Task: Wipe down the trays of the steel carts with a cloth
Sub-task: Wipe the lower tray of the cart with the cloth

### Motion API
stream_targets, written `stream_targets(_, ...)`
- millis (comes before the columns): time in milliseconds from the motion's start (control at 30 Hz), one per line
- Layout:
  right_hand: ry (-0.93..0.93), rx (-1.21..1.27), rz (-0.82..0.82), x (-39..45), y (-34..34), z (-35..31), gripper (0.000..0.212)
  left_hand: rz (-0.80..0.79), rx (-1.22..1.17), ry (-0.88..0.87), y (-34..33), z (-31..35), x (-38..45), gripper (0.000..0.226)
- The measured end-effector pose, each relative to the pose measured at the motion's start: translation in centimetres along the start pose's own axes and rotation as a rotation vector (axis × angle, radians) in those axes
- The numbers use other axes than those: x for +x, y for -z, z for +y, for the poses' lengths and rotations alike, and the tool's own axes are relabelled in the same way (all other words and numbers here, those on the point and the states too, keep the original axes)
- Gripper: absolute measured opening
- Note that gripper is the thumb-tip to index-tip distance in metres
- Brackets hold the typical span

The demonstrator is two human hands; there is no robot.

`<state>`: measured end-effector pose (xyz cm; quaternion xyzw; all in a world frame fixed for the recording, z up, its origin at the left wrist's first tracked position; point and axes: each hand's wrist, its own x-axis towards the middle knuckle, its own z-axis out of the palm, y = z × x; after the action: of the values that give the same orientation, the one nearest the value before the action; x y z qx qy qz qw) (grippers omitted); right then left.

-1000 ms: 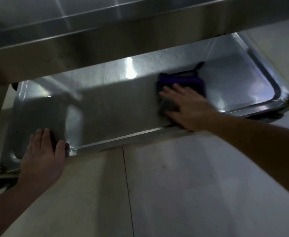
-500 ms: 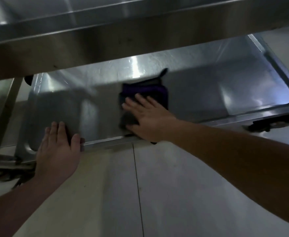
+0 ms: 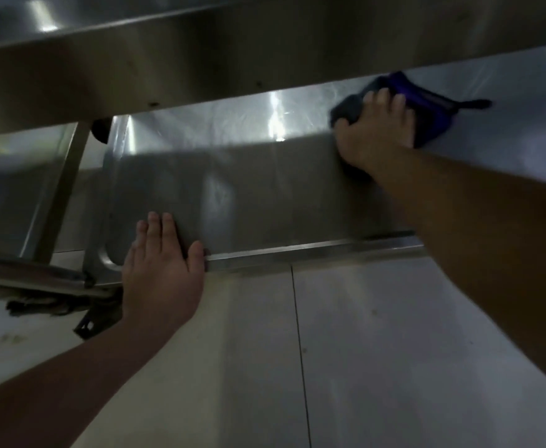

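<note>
Upper right: my right hand (image 3: pixel 375 137) presses flat on the purple cloth (image 3: pixel 426 114) in the lower tray (image 3: pixel 265 195); lower left, my left hand (image 3: pixel 162 270) lies flat-fingered over its front rim.

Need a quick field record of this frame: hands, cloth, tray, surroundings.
left hand: flat on near rim of lower steel cart tray, fingers straight
right hand: pressing dark purple cloth onto tray's far part
cloth: bunched under the fingers, loop trailing right
upper steel shelf: overhangs tray
floor: pale tiles
</note>
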<state>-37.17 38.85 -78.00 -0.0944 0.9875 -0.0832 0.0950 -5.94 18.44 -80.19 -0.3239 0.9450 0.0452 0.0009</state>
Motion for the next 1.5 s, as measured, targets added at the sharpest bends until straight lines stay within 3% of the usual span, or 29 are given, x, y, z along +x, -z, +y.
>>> stream_targets(200,0.625,-0.069,-0.153,-7.7,-4.4,-13.9,0.081,-0.025,-0.044,0.022,-0.1,-0.3,0.0,0.072)
stream_targets(300,0.756,-0.087,-0.148,-11.7,-6.0,-12.5,0.079,-0.05,-0.123,0.035,-0.1,-0.6,0.4,0.07)
stream_targets(400,0.875,-0.065,-0.163,-12.7,-5.4,-5.7,0.08,-0.071,-0.191,0.038,-0.1,-1.1,0.6,0.07)
stream_targets(467,0.808,-0.091,-0.151,-11.5,-3.7,-0.6,0.078,-0.075,-0.21,0.031,-0.2,-1.2,0.6,0.071)
stream_targets(567,0.537,-0.097,-0.103,-8.8,-1.8,3.7,0.08,-0.084,-0.189,0.033,-0.2,-0.9,0.6,0.074)
stream_targets(633,0.332,-0.075,-0.05,-7.4,-2.0,2.5,0.081,-0.097,-0.18,0.031,-0.2,-1.0,0.6,0.077)
stream_targets(733,0.101,-0.028,-0.025,-6.2,-3.2,-4.6,0.082,-0.121,-0.232,0.037,0.0,-1.2,0.9,0.077)
stream_targets(800,0.139,-0.006,-0.045,-6.5,-3.9,-10.6,0.08,-0.15,-0.321,0.049,0.4,-1.5,1.1,0.076)
stream_targets(900,0.469,-0.033,-0.107,-9.9,-5.0,-17.2,0.078,-0.172,-0.64,0.118,1.4,-2.2,1.7,0.063)
stream_targets(967,0.752,-0.09,-0.165,-13.3,-6.2,-17.8,0.079,-0.156,-0.932,0.249,2.7,-3.1,2.1,0.052)
stream_targets(1067,0.956,-0.101,-0.244,-15.0,-6.0,-13.3,0.076,-0.098,-0.913,0.276,3.9,-5.4,2.1,0.05)
stream_targets(1167,0.882,-0.143,-0.213,-13.2,-4.2,-6.3,0.073,-0.069,-0.876,0.265,4.0,-6.7,1.9,0.05)
stream_targets(1300,0.425,-0.09,-0.094,-10.9,-2.2,0.7,0.068,-0.043,-0.931,0.283,3.6,-6.7,2.5,0.053)
stream_targets(1400,0.225,-0.072,-0.082,-10.9,-2.7,-0.7,0.074,-0.088,-0.739,0.235,2.9,-6.5,3.2,0.059)
stream_targets(1500,0.221,-0.047,-0.08,-12.1,-4.3,-5.8,0.082,-0.138,-0.497,0.179,1.9,-5.9,3.3,0.065)
